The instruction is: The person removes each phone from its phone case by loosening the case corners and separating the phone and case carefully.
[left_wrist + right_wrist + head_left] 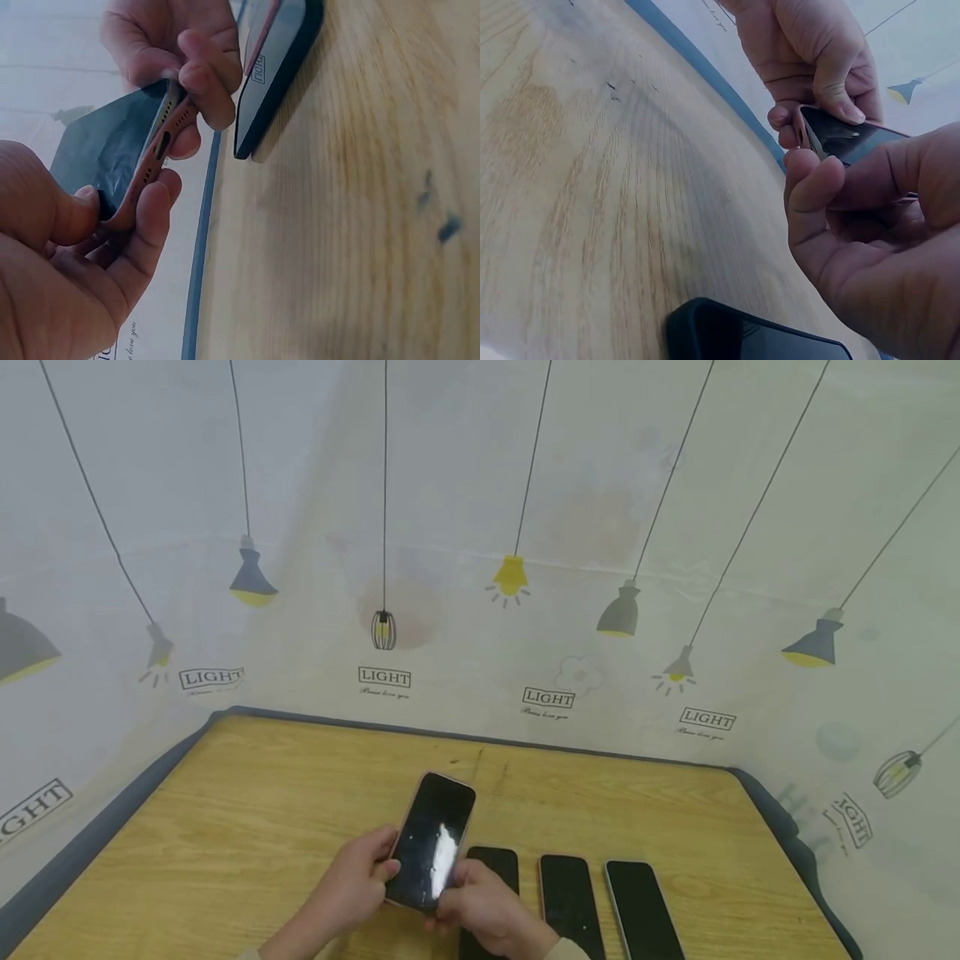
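Observation:
Both hands hold a smartphone [433, 831] in a pink case [156, 156], tilted up above the table, its dark screen reflecting light. My left hand [356, 872] grips one side, thumb at the screen's edge. At the bottom corner, my right hand [483, 902] pinches the case and phone. There, in the left wrist view, the phone's silver edge stands partly out of the case; the rest of the case still surrounds it. Beneath and beside my right hand lies a dark phone [495, 864], partly hidden by that hand.
A pink-edged phone [568, 893] and a light-edged phone [641, 906] lie screen up to the right, in a row with the dark one. The wooden table [300, 777] has a grey-blue edge [487, 739]. Behind it hangs a lamp-printed curtain [465, 468].

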Tool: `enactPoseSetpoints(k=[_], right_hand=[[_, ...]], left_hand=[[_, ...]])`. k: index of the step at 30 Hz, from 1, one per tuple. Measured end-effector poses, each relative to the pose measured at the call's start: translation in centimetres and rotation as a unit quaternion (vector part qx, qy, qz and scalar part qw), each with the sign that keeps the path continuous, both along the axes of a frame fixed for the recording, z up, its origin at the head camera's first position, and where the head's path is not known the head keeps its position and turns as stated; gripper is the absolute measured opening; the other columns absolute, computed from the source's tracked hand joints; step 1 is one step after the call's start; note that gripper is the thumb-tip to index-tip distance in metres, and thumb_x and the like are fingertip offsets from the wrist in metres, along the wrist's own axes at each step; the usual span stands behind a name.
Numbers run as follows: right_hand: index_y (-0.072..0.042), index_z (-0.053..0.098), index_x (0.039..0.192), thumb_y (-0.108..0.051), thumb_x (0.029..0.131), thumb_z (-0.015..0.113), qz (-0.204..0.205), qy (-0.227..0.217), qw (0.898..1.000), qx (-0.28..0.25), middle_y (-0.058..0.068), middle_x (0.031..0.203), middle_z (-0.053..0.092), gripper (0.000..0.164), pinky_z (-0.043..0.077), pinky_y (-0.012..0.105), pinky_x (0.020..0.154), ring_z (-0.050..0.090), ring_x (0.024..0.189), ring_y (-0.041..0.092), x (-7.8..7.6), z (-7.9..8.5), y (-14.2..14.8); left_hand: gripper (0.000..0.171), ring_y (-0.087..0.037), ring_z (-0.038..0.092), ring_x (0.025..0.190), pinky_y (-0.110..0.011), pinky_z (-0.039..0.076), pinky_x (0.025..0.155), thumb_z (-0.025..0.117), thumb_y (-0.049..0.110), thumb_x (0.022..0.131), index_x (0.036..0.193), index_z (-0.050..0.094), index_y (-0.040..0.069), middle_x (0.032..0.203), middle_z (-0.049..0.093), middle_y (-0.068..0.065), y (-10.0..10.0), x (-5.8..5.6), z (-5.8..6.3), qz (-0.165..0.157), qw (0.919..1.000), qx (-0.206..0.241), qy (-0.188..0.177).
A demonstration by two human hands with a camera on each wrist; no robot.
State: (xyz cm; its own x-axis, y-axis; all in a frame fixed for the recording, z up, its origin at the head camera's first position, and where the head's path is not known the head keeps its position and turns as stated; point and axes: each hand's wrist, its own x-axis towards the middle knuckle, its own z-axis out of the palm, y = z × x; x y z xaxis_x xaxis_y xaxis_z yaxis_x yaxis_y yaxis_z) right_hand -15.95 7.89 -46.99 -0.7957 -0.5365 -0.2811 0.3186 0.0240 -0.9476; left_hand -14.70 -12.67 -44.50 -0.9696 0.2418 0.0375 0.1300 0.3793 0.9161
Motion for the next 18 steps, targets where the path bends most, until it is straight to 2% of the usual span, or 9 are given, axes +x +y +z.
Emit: enactPoseSetpoints(k=[6,11,14,18], right_hand=[[0.016,0.062,0.126,0.011,0.086,0.056,0.054,0.025,0.998,-0.029,-0.002,0.08,0.068,0.041,0.051,0.021,0.063,0.064,0.072,0.008,-0.2,0.2,0.6],[0.018,0.053,0.135,0.009,0.087,0.051,0.106,0.037,0.992,-0.056,-0.004,0.086,0.068,0.049,0.051,0.021,0.066,0.064,0.077,0.006,-0.6,0.3,1.3],[0.015,0.052,0.138,0.007,0.088,0.052,0.108,0.048,0.991,-0.057,-0.002,0.091,0.068,0.051,0.052,0.022,0.067,0.066,0.079,0.007,-0.6,0.3,1.6],[0.015,0.055,0.134,0.005,0.089,0.057,0.078,0.085,0.993,-0.04,0.003,0.094,0.069,0.046,0.054,0.024,0.067,0.068,0.079,0.01,-0.5,0.3,1.8]], left_hand=[[0.025,-0.023,0.068,0.079,-0.032,0.056,0.054,0.053,-0.016,0.096,0.116,0.063,-0.006,0.11,0.073,-0.024,-0.3,-0.1,0.1,-0.012,0.9991,0.038,-0.014],[0.024,-0.025,0.069,0.08,-0.033,0.055,0.053,0.05,-0.013,0.099,0.12,0.061,-0.009,0.109,0.073,-0.024,-0.7,-0.3,0.1,-0.031,0.9957,0.075,-0.046],[0.023,-0.026,0.071,0.08,-0.034,0.057,0.055,0.049,-0.012,0.101,0.121,0.059,-0.01,0.108,0.073,-0.023,-0.9,-0.4,0.0,-0.032,0.9938,0.093,-0.053],[0.025,-0.027,0.071,0.078,-0.033,0.058,0.056,0.047,-0.012,0.101,0.124,0.056,-0.013,0.106,0.072,-0.024,-1.0,-0.5,-0.2,-0.027,0.9914,0.114,-0.058]])
